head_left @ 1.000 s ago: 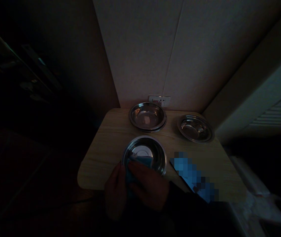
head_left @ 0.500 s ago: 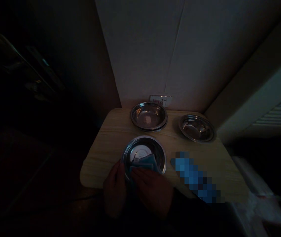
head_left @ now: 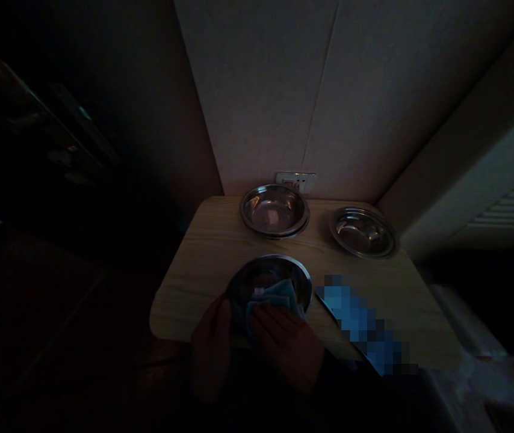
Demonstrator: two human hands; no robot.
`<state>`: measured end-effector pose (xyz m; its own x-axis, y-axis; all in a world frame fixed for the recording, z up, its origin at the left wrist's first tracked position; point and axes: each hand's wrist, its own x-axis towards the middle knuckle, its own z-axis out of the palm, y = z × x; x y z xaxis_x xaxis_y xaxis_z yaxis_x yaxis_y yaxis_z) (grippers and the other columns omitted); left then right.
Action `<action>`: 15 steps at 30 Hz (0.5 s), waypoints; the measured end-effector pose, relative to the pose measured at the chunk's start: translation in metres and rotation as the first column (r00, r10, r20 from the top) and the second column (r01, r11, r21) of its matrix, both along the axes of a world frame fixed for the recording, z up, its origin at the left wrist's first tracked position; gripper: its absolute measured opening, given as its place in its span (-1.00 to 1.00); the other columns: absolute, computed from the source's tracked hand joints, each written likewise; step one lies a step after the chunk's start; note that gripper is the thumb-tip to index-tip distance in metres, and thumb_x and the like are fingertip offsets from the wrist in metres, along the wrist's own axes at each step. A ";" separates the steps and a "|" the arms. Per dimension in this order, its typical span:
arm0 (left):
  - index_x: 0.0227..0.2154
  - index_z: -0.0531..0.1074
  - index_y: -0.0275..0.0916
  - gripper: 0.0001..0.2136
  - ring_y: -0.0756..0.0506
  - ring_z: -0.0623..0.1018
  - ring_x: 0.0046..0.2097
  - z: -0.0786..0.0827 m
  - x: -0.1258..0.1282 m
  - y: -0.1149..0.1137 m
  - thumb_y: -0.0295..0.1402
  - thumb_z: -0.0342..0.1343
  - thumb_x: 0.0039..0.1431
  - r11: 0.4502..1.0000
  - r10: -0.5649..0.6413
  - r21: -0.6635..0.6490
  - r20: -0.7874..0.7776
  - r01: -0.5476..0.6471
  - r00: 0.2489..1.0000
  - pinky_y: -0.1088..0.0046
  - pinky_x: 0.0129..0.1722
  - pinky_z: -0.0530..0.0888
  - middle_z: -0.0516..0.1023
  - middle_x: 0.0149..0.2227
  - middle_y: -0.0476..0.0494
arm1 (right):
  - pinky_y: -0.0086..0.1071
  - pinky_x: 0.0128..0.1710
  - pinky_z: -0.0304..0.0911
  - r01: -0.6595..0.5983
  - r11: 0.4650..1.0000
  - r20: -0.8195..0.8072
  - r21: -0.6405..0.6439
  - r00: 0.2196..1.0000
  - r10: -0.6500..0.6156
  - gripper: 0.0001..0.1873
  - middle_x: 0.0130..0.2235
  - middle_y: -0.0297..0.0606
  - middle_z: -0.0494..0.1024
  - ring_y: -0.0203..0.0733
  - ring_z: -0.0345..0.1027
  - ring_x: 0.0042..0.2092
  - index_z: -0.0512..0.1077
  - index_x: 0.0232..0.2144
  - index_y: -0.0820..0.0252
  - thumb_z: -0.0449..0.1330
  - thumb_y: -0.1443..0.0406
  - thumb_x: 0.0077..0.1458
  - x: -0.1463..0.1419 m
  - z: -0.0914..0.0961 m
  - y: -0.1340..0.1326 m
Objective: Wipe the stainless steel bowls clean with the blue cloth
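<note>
A shiny metal bowl (head_left: 302,267) is at the front of the small wooden table, tilted slightly. My left hand (head_left: 212,343) is closed on its left rim, thumb up along the edge. Inside the bowl, my right hand (head_left: 284,343) presses a folded blue-green cloth (head_left: 279,290) against the near inner wall, fingers together on top of it. A small white tag shows on the cloth. The underside of the bowl and the fingertips of my left hand are hidden.
Stacked metal bowls (head_left: 275,210) stand at the back of the table (head_left: 185,270), below a wall socket (head_left: 297,180). More metal bowls (head_left: 363,233) sit at the back right. A pixelated blue object (head_left: 356,325), perhaps a screen, lies at the right front.
The bowl has tipped and moved slightly right. My right hand and the cloth have shifted a little right with it, while my left hand keeps its hold on the rim.
</note>
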<state>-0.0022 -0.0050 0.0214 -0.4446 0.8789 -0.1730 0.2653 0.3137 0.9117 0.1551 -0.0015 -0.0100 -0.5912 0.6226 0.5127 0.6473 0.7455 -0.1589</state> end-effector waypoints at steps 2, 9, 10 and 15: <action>-0.19 0.49 -0.24 -0.61 -0.19 0.50 -0.04 -0.007 0.000 -0.009 -0.09 -0.04 0.10 0.999 0.017 -0.027 0.001 -0.017 1.000 0.27 0.01 0.38 0.55 -0.09 -0.22 | -0.17 -0.11 0.33 0.000 1.000 -0.008 -0.002 1.000 0.000 -0.71 -0.03 -0.11 0.50 -0.06 0.36 -0.02 0.38 -0.05 0.31 0.02 0.40 0.20 -0.004 -0.002 0.001; -0.13 0.46 -0.23 -0.63 -0.19 0.47 0.02 -0.026 0.004 -0.018 -0.14 -0.02 0.10 1.000 0.023 -0.016 0.006 -0.023 1.000 0.28 0.04 0.36 0.52 -0.03 -0.20 | -0.23 -0.08 0.32 0.068 0.994 -0.115 -0.084 0.990 -0.077 -0.68 0.00 -0.11 0.48 -0.10 0.34 -0.01 0.37 -0.02 0.32 0.00 0.35 0.21 -0.031 0.004 -0.001; -0.12 0.45 -0.23 -0.63 -0.20 0.46 0.03 -0.028 0.003 -0.017 -0.14 -0.02 0.10 0.999 0.029 -0.023 0.003 -0.029 1.000 0.28 0.04 0.35 0.51 -0.03 -0.20 | -0.23 -0.08 0.32 0.063 0.994 -0.119 -0.092 0.990 -0.074 -0.68 0.00 -0.11 0.47 -0.10 0.34 0.00 0.36 -0.01 0.32 0.00 0.34 0.22 -0.034 0.004 -0.001; -0.21 0.49 -0.25 -0.60 -0.25 0.48 -0.02 -0.021 -0.004 -0.009 -0.07 -0.01 0.04 0.996 0.066 -0.054 -0.036 -0.068 0.997 0.24 0.02 0.35 0.54 -0.08 -0.23 | -0.18 -0.06 0.29 -0.012 0.999 -0.052 -0.036 0.999 0.010 -0.71 0.00 -0.15 0.48 -0.08 0.32 0.01 0.37 -0.04 0.29 0.02 0.36 0.21 -0.020 0.002 0.002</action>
<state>-0.0066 -0.0142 0.0003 -0.5082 0.8367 -0.2038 0.2725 0.3808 0.8836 0.1355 0.0004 -0.0078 -0.5710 0.6348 0.5206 0.6293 0.7457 -0.2191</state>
